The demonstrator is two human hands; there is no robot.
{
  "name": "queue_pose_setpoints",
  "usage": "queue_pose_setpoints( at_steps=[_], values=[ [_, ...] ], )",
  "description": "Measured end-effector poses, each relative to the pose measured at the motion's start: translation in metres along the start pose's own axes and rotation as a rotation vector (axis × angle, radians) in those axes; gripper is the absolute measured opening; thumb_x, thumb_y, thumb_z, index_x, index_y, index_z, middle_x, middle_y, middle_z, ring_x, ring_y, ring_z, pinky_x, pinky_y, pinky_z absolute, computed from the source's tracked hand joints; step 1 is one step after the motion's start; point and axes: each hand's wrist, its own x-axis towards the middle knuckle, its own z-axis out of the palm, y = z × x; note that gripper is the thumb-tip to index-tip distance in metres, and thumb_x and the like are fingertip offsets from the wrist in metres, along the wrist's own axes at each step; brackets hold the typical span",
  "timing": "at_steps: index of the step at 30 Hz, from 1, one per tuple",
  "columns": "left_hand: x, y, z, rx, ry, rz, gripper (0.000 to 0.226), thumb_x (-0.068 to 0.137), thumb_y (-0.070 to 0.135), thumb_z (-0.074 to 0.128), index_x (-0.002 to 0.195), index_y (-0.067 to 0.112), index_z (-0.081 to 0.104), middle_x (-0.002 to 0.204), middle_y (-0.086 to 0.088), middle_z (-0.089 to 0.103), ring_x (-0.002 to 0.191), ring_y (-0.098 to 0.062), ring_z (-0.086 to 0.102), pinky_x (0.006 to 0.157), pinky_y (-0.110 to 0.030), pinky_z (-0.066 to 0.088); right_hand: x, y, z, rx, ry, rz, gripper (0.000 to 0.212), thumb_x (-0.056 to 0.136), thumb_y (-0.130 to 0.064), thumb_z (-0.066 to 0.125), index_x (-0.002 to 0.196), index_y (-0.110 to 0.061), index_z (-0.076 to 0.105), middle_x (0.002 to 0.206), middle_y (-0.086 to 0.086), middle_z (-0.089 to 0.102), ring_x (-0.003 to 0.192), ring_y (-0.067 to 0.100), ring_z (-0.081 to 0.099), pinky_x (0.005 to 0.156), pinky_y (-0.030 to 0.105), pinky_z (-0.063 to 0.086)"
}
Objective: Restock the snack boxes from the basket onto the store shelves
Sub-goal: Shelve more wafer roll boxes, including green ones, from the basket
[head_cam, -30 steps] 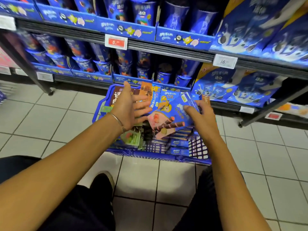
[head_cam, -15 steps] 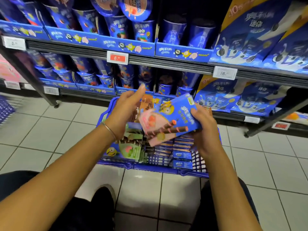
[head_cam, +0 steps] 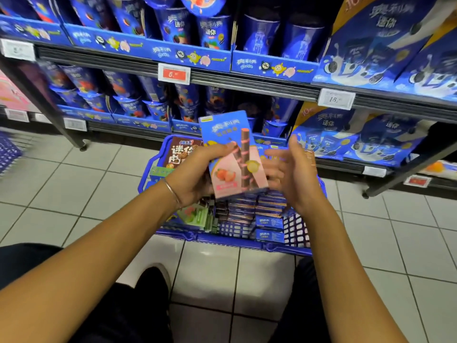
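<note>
Head view: the left hand [head_cam: 195, 177] grips a box [head_cam: 232, 154] upright above the basket [head_cam: 222, 240], fingers [head_cam: 220, 147] curled round its left edge. The right hand [head_cam: 289, 174], blurred, fingers spread and holding nothing, is just beside the box. The basket, full of stacked boxes [head_cam: 257, 209], stands before the shelves [head_cam: 247, 82], with floor [head_cam: 74, 184] on both sides.

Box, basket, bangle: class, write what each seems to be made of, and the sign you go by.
The box looks like printed cardboard, slightly glossy: flat faces, crisp folded edges. The basket seems moulded blue plastic: a one-piece lattice wall and rounded rim. The bangle is probably metal: thin, silvery, with a bright glint.
</note>
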Motion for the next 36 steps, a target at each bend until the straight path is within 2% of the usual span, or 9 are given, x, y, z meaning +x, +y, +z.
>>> queue_pose_setpoints(
  at_steps=[3, 8, 11, 15, 18, 22, 27, 32, 36],
  values=[
    [0.003, 0.007, -0.008, -0.128, -0.008, 0.004, 0.039, 0.082, 0.035, 0.072, 0.114, 0.012, 0.069, 0.111, -0.014, 0.071, 0.099, -0.036, 0.07, 0.099, -0.051, 0.057, 0.013, 0.054, -0.025, -0.662, 0.071, 0.17, 0.035, 0.098, -0.043, 0.054, 0.089, -0.012, 0.067, 0.085, 0.006, 0.068, 0.081, 0.022, 0.064, 0.079, 0.043, 0.052],
    [0.002, 0.006, -0.008, -0.196, -0.033, 0.067, 0.026, 0.091, 0.034, 0.069, 0.107, 0.015, 0.073, 0.103, -0.008, 0.077, 0.089, -0.028, 0.075, 0.089, -0.043, 0.062, 0.028, 0.129, -0.046, -1.33, -0.078, 0.463, 0.058, 0.088, -0.054, 0.059, 0.128, -0.012, 0.06, 0.131, 0.011, 0.061, 0.117, 0.031, 0.061, 0.102, 0.045, 0.049],
    [-0.002, 0.0, -0.004, -0.144, -0.043, 0.065, 0.021, 0.096, 0.035, 0.066, 0.09, 0.021, 0.08, 0.094, -0.004, 0.079, 0.083, -0.023, 0.078, 0.078, -0.036, 0.063, 0.038, 0.148, -0.045, -1.365, 0.027, 0.519, 0.086, 0.081, -0.063, 0.06, 0.141, -0.003, 0.045, 0.138, 0.014, 0.053, 0.123, 0.031, 0.057, 0.098, 0.04, 0.051],
    [-0.007, -0.004, 0.0, -0.071, -0.076, 0.044, 0.026, 0.093, 0.04, 0.066, 0.083, 0.023, 0.082, 0.092, -0.003, 0.08, 0.082, -0.021, 0.077, 0.079, -0.035, 0.063, 0.046, 0.158, -0.041, -1.396, 0.111, 0.52, 0.092, 0.082, -0.075, 0.048, 0.136, -0.001, 0.052, 0.128, 0.014, 0.055, 0.119, 0.026, 0.058, 0.085, 0.03, 0.049],
    [-0.01, -0.006, -0.001, -0.046, -0.072, 0.038, 0.026, 0.089, 0.041, 0.067, 0.084, 0.021, 0.082, 0.092, -0.006, 0.079, 0.081, -0.023, 0.075, 0.08, -0.035, 0.063, 0.051, 0.162, -0.04, -1.299, 0.185, 0.516, 0.1, 0.075, -0.07, 0.067, 0.142, -0.002, 0.039, 0.138, 0.015, 0.051, 0.127, 0.03, 0.053, 0.098, 0.037, 0.049],
    [-0.013, -0.006, -0.002, -0.035, -0.065, 0.049, 0.026, 0.089, 0.042, 0.067, 0.083, 0.021, 0.082, 0.093, -0.006, 0.079, 0.081, -0.024, 0.076, 0.08, -0.036, 0.064, 0.048, 0.163, -0.039, -1.207, 0.203, 0.526, 0.104, 0.069, -0.059, 0.082, 0.139, -0.011, 0.021, 0.135, 0.017, 0.055, 0.124, 0.036, 0.056, 0.097, 0.045, 0.046],
    [-0.017, -0.005, -0.001, -0.036, -0.037, 0.055, 0.028, 0.087, 0.043, 0.069, 0.096, 0.018, 0.078, 0.104, -0.012, 0.076, 0.095, -0.033, 0.072, 0.102, -0.052, 0.054, 0.049, 0.164, -0.039, -1.271, 0.136, 0.543, 0.101, 0.069, -0.07, 0.075, 0.136, -0.013, 0.026, 0.12, 0.01, 0.059, 0.117, 0.033, 0.06, 0.098, 0.044, 0.046],
    [-0.023, -0.006, -0.003, -0.037, -0.036, 0.062, 0.025, 0.101, 0.035, 0.064, 0.109, 0.013, 0.072, 0.105, -0.011, 0.077, 0.092, -0.03, 0.073, 0.089, -0.042, 0.06, 0.05, 0.167, -0.038, -1.461, -0.049, 0.553, 0.109, 0.067, -0.092, 0.052, 0.15, -0.023, 0.041, 0.154, 0.008, 0.044, 0.134, 0.033, 0.051, 0.108, 0.047, 0.044],
    [-0.028, -0.005, -0.002, -0.03, -0.007, 0.054, 0.035, 0.101, 0.034, 0.065, 0.124, 0.008, 0.066, 0.118, -0.02, 0.069, 0.104, -0.037, 0.066, 0.104, -0.054, 0.052, 0.048, 0.166, -0.036, -1.442, -0.025, 0.538, 0.099, 0.072, -0.091, 0.048, 0.143, -0.022, 0.051, 0.145, 0.008, 0.055, 0.121, 0.03, 0.059, 0.098, 0.042, 0.046]
  ],
)
